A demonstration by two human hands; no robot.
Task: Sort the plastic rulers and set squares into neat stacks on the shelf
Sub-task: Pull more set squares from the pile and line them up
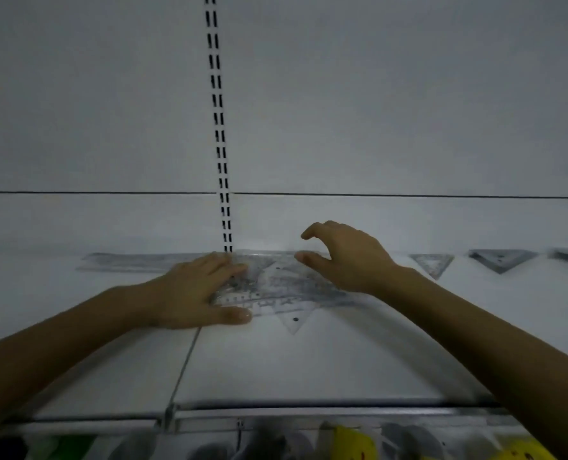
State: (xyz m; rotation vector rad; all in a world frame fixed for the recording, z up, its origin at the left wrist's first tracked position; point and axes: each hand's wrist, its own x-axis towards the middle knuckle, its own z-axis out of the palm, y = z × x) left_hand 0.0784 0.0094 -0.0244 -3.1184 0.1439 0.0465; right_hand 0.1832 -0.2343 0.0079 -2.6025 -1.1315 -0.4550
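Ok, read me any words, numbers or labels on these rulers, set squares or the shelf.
No text can be read.
Mixed pile of clear rulers and set squares: scale marks blurred, no numbers legible.
Rulers at the back left: markings blurred.
Set square and darker stack at right: nothing legible.
Yellow items below the shelf: no text legible.

Dim white back panel with a slotted upright.
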